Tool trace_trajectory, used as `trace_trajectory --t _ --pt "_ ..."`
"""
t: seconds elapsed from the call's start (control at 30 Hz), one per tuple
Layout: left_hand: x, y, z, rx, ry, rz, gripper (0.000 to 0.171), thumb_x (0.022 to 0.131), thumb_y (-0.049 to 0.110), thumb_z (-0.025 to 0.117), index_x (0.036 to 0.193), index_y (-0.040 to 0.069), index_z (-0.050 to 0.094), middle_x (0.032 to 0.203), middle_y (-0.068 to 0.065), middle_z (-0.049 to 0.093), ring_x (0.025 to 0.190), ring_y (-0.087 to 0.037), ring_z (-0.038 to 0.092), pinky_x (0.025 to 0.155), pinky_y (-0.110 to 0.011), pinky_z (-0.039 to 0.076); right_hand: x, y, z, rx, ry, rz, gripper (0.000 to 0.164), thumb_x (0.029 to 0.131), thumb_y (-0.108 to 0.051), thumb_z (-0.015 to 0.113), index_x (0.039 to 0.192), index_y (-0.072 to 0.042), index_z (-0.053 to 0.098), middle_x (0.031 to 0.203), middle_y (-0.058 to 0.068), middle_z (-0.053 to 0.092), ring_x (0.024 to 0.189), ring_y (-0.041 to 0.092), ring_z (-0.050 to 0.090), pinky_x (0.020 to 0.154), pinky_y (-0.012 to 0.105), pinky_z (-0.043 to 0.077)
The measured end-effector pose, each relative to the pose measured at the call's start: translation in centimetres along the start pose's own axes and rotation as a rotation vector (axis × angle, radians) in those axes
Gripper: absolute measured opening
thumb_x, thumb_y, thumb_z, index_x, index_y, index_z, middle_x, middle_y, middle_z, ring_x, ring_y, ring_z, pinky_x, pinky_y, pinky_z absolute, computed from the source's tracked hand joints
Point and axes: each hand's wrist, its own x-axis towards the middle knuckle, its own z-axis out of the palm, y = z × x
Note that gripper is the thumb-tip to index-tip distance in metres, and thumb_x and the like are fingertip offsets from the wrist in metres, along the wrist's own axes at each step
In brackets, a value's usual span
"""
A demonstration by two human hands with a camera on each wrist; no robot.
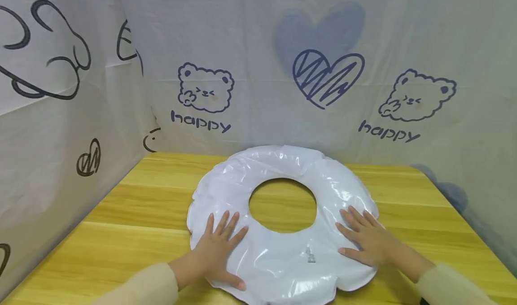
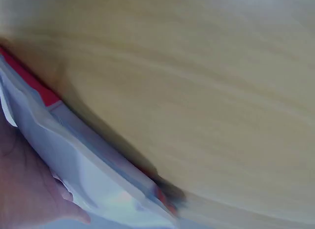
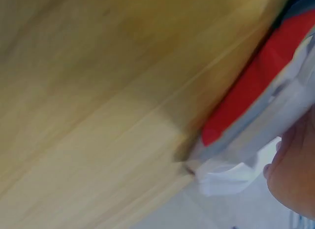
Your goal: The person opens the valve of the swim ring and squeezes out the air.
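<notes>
A white inflatable swim ring [image 1: 282, 260], puffed and wrinkled along its seam, lies flat on the wooden table [image 1: 133, 233]. My left hand [image 1: 216, 251] rests on its left front part, fingers straight and spread. On the right side my right hand [image 1: 367, 237] lies on the ring the same way, fingers spread toward the hole. A clear air valve [image 1: 310, 254] shows on the ring's near part. In the left wrist view the ring's edge [image 2: 98, 170] has red patches underneath. The right wrist view also shows a red underside [image 3: 261, 76] below my palm.
Behind the table hangs a pale cloth [image 1: 258, 36] printed with bears, hearts and the word "happy". Another printed cloth [image 1: 48, 130] runs along the left side. Bare wood shows through the ring's hole and on both sides.
</notes>
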Motion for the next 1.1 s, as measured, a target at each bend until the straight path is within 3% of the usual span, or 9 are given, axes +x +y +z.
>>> trace_trajectory --t 0.03,0.13,0.27,0.33,0.43,0.53,0.63,0.83,1.1 --pt "0.1 -0.4 0.0 0.005 0.000 -0.016 0.119 0.057 0.088 0.050 0.148 0.017 0.023 0.155 -0.020 0.009 0.142 -0.043 0.006 0.108 -0.066 0.005 -0.1 -0.3 -0.1 -0.015 0.017 -0.028 0.062 0.088 -0.054 0.050 0.129 -0.008 0.056 0.148 0.020 0.033 0.139 0.040 0.022 0.115 0.038 -0.012" --pt "0.2 -1.8 -0.1 0.015 0.007 -0.065 0.123 0.052 0.087 0.056 0.148 0.015 0.024 0.154 -0.022 0.010 0.141 -0.044 0.006 0.108 -0.066 0.005 -0.2 -1.2 -0.3 -0.065 0.062 -0.132 0.059 0.088 -0.053 0.050 0.119 -0.004 0.063 0.145 0.019 0.038 0.145 0.027 0.004 0.108 0.022 -0.023" --pt "0.4 -3.8 -0.3 -0.007 0.025 -0.113 0.125 0.050 0.082 0.063 0.146 0.011 0.027 0.152 -0.028 0.012 0.140 -0.048 0.009 0.107 -0.067 0.006 -0.1 -1.8 -0.4 -0.090 0.099 -0.252 0.056 0.088 -0.052 0.052 0.111 -0.003 0.068 0.140 0.020 0.045 0.137 0.001 -0.020 0.108 0.020 -0.024" --pt "0.6 -4.7 -0.3 -0.019 0.031 -0.126 0.125 0.050 0.081 0.065 0.146 0.009 0.028 0.151 -0.030 0.014 0.139 -0.050 0.010 0.106 -0.069 0.006 -0.2 -2.1 -0.3 -0.087 0.120 -0.289 0.054 0.088 -0.051 0.053 0.109 -0.004 0.069 0.136 0.021 0.048 0.135 0.000 -0.022 0.108 0.019 -0.023" --pt "0.9 -5.9 -0.3 -0.021 0.014 -0.152 0.126 0.050 0.080 0.065 0.145 0.007 0.027 0.151 -0.031 0.012 0.138 -0.051 0.009 0.106 -0.069 0.006 -0.3 -2.5 -0.1 -0.055 0.130 -0.306 0.052 0.088 -0.051 0.054 0.109 -0.006 0.069 0.133 0.021 0.052 0.140 0.007 -0.013 0.109 0.017 -0.021" --pt "1.0 -6.9 -0.2 -0.022 0.007 -0.178 0.127 0.050 0.080 0.065 0.145 0.006 0.027 0.150 -0.032 0.012 0.138 -0.051 0.009 0.105 -0.069 0.007 -0.4 -3.1 -0.2 -0.002 0.094 -0.297 0.052 0.089 -0.051 0.052 0.112 -0.007 0.068 0.132 0.019 0.054 0.142 0.030 0.012 0.108 0.014 -0.020" --pt "1.1 -7.8 -0.2 -0.028 0.023 -0.208 0.126 0.050 0.079 0.066 0.144 0.004 0.028 0.149 -0.033 0.014 0.137 -0.052 0.011 0.104 -0.070 0.008 -0.4 -3.7 -0.2 0.027 0.068 -0.309 0.052 0.090 -0.051 0.052 0.113 -0.007 0.067 0.131 0.018 0.055 0.127 0.045 0.039 0.107 0.012 -0.020" --pt "1.0 -9.3 -0.6 -0.033 0.057 -0.267 0.123 0.052 0.076 0.068 0.142 0.000 0.031 0.147 -0.036 0.017 0.136 -0.054 0.013 0.104 -0.071 0.008 -0.2 -5.1 -0.5 0.025 0.054 -0.378 0.052 0.091 -0.050 0.050 0.115 -0.008 0.066 0.128 0.018 0.057 0.122 0.046 0.044 0.106 0.011 -0.021" --pt "1.1 -10.6 -0.9 0.051 0.046 -0.343 0.118 0.056 0.077 0.064 0.141 0.001 0.035 0.147 -0.035 0.019 0.136 -0.053 0.015 0.105 -0.069 0.010 0.1 -6.6 -0.3 -0.026 0.064 -0.415 0.053 0.091 -0.052 0.047 0.118 -0.010 0.065 0.129 0.015 0.057 0.123 0.041 0.047 0.107 0.014 -0.022"
